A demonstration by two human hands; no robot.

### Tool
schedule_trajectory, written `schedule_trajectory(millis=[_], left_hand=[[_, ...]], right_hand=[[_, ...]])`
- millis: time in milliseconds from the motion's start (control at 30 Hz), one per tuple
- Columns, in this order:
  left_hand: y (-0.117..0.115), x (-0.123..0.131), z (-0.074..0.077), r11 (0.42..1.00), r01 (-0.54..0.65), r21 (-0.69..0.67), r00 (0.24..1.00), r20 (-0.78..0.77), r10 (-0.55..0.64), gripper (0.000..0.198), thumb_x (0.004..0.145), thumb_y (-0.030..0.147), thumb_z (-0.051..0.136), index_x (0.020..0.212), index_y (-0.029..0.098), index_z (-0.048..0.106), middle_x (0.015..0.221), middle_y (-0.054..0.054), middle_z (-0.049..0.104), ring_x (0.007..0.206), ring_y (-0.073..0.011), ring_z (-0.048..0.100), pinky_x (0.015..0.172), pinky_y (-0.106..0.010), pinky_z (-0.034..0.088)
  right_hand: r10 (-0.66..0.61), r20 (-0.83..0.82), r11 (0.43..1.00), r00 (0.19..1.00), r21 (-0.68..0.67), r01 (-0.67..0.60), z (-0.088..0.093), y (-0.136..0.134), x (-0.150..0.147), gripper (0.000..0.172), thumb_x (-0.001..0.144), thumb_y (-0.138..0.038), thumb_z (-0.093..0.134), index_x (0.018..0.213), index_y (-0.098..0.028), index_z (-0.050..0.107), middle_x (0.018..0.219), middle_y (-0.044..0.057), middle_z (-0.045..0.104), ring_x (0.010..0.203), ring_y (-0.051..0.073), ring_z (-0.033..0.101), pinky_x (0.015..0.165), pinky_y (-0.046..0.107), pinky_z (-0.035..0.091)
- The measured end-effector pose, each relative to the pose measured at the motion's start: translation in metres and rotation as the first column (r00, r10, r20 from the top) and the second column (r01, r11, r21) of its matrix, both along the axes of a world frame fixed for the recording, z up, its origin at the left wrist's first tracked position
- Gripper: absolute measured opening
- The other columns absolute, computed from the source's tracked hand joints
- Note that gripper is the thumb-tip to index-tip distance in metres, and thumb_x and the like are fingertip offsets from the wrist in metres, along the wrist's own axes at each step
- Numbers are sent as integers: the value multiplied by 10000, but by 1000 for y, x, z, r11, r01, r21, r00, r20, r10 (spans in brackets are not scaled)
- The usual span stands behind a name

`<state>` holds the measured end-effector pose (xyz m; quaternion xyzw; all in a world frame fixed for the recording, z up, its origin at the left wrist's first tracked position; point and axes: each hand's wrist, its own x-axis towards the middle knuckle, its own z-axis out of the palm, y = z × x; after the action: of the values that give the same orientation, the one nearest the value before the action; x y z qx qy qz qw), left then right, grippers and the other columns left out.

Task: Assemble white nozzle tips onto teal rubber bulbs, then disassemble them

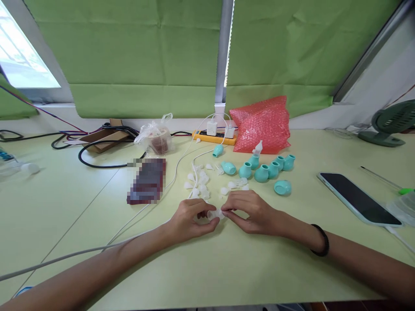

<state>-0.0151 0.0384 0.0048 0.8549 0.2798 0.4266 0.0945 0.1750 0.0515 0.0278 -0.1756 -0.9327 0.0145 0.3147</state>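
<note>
My left hand (187, 219) pinches the wide, ringed end of a small clear plastic nozzle piece (213, 214) just above the table. At its other end, the fingertips of my right hand (254, 211) are closed on the narrow part, which they mostly hide. Beyond my hands lies a loose pile of white soft tips (203, 179) and clear plastic pieces (241, 182). Several teal squeeze bulbs (261, 173) stand behind my right hand, and others lie on their sides, such as one teal bulb (282, 187). One upright bulb carries a whitish nozzle (258, 147).
A white cable (136, 235) runs across the table under my left forearm. A phone (359, 196) lies at right, and a dark red pixelated object (147, 181) at left. Behind are a yellow power strip (210, 137), a red bubble-wrap bag (262, 127) and a fan (392, 123).
</note>
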Motion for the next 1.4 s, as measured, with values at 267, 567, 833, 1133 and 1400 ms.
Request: schedule_trajectory(millis=[267, 567, 833, 1133, 1400], left_hand=[[0, 0, -1, 1000, -10, 0, 1000, 14, 10, 95, 644, 177, 554, 709, 117, 591, 494, 15, 514, 420, -61, 436, 426, -163, 386], [-1, -2, 0, 991, 100, 85, 988, -127, -89, 83, 726, 171, 513, 786, 125, 547, 538, -3, 510, 476, -83, 427, 437, -193, 353], [1, -3, -3, 989, 117, 96, 978, -183, -98, 122, 745, 162, 509, 863, 133, 523, 586, -11, 530, 516, -96, 458, 460, -206, 370], [0, -6, -3, 985, 164, 50, 973, -172, -153, 175, 737, 145, 547, 909, 121, 524, 668, -45, 573, 583, -114, 513, 509, -230, 437], [3, -8, 7, 991, 94, -96, 996, 7, -93, 223, 751, 176, 563, 971, 146, 540, 701, -50, 596, 615, -123, 555, 531, -224, 478]], right_hand=[[-246, -270, 727, 931, -687, -7, -13, -12, -5, 97, 750, -227, 524, 731, -141, 564, 636, 18, 545, 541, 81, 483, 452, 197, 449], [-306, -464, -367, 831, -749, -553, -15, 0, 9, 207, 669, -231, 636, 684, -144, 450, 810, 24, 563, 526, 51, 516, 323, 112, 419], [-386, -461, -519, 799, -608, -601, -22, 6, 10, 288, 583, -170, 681, 594, -146, 394, 656, -18, 549, 447, 19, 439, 326, 96, 394], [-402, -447, -283, 799, -770, -572, -23, 6, 5, 204, 604, -115, 684, 767, -146, 566, 710, -7, 606, 552, 53, 556, 505, 176, 485], [-461, -414, -159, 785, -832, -532, -24, 9, 1, 60, 586, -163, 703, 615, -160, 651, 626, -2, 612, 540, 61, 545, 499, 182, 458]])
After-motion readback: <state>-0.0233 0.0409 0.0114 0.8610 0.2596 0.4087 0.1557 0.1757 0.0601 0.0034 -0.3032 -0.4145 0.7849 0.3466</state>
